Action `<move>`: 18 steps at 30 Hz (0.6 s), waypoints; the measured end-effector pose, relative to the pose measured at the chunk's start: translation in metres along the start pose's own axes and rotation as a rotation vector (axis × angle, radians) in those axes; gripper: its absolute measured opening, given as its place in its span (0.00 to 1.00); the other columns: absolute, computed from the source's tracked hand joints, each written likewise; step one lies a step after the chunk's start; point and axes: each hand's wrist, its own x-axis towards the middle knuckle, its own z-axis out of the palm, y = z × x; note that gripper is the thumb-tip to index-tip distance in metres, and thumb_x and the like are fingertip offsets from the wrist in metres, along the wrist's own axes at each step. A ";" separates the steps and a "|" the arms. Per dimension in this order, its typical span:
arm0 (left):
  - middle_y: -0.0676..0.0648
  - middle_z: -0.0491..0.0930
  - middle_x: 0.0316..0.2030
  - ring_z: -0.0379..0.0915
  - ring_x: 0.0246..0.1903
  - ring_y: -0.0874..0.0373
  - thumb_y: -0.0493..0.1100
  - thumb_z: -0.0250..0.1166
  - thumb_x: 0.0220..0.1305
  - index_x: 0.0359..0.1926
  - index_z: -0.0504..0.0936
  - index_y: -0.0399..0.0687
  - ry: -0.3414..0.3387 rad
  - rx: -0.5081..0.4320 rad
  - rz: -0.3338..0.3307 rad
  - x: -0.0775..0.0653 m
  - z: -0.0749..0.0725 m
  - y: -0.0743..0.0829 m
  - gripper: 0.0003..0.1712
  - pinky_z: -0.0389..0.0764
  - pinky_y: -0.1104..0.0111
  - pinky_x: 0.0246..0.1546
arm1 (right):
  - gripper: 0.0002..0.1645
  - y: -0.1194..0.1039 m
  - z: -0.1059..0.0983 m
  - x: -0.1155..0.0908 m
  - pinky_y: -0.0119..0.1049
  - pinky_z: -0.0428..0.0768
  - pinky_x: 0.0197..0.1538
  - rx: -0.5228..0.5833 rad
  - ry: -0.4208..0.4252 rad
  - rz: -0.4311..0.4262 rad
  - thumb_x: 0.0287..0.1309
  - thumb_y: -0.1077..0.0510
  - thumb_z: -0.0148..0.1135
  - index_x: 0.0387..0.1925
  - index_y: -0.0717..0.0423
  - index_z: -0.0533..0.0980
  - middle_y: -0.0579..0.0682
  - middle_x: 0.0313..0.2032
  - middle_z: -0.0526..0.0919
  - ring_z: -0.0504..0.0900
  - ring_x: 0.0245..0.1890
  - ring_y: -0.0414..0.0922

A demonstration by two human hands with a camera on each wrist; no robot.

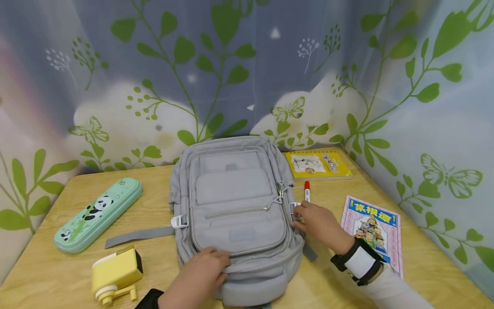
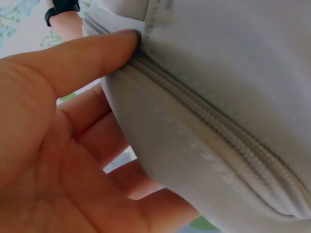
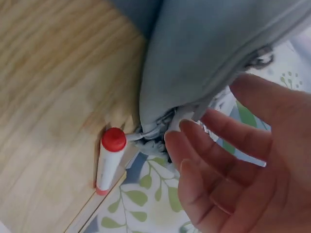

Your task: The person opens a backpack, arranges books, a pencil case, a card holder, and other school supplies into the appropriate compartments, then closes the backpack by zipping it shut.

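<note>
A grey backpack (image 1: 231, 184) lies front up on the wooden table. My left hand (image 1: 206, 270) grips its lower left edge; in the left wrist view the thumb presses beside a zipper (image 2: 214, 116), with the other fingers under the fabric. At the pack's right side is my right hand (image 1: 318, 225), close to the side buckle (image 1: 295, 208). The right wrist view shows its thumb at the pack's edge near a zipper pull (image 3: 262, 58), the fingers loosely bent and spread. Beyond this hand lies a white marker with a red cap (image 3: 114, 140).
At left are a mint panda pencil case (image 1: 98, 214) and a yellow hand-crank pencil sharpener (image 1: 117, 272). A yellow book (image 1: 318, 165) lies at the back right, a pink-bordered book (image 1: 372, 227) by the right hand. A patterned curtain (image 1: 231, 77) hangs behind the table.
</note>
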 end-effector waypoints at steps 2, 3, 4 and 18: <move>0.52 0.82 0.37 0.76 0.38 0.55 0.42 0.70 0.52 0.36 0.82 0.49 -0.001 -0.003 -0.016 0.001 0.000 0.000 0.09 0.78 0.66 0.36 | 0.14 0.001 0.003 0.002 0.32 0.71 0.23 0.004 -0.025 -0.012 0.49 0.51 0.69 0.32 0.55 0.77 0.47 0.28 0.74 0.74 0.23 0.40; 0.52 0.82 0.36 0.76 0.38 0.55 0.41 0.70 0.52 0.35 0.82 0.49 0.002 -0.003 -0.022 0.001 0.000 0.000 0.08 0.78 0.66 0.36 | 0.13 0.002 0.004 0.003 0.32 0.72 0.23 0.010 -0.032 -0.017 0.49 0.52 0.69 0.33 0.55 0.76 0.47 0.28 0.74 0.74 0.24 0.40; 0.52 0.82 0.36 0.76 0.38 0.54 0.41 0.70 0.52 0.35 0.82 0.49 0.000 -0.005 -0.029 0.001 0.000 0.000 0.08 0.78 0.66 0.36 | 0.13 0.001 0.004 0.002 0.32 0.72 0.24 0.025 -0.041 -0.020 0.50 0.53 0.69 0.33 0.55 0.76 0.47 0.28 0.74 0.74 0.24 0.40; 0.54 0.79 0.26 0.75 0.28 0.60 0.39 0.69 0.52 0.31 0.81 0.49 -0.012 -0.145 -0.052 0.005 -0.002 -0.003 0.05 0.74 0.70 0.28 | 0.05 -0.005 -0.028 -0.036 0.26 0.61 0.21 0.184 0.002 0.029 0.57 0.59 0.62 0.31 0.48 0.73 0.38 0.21 0.73 0.62 0.18 0.32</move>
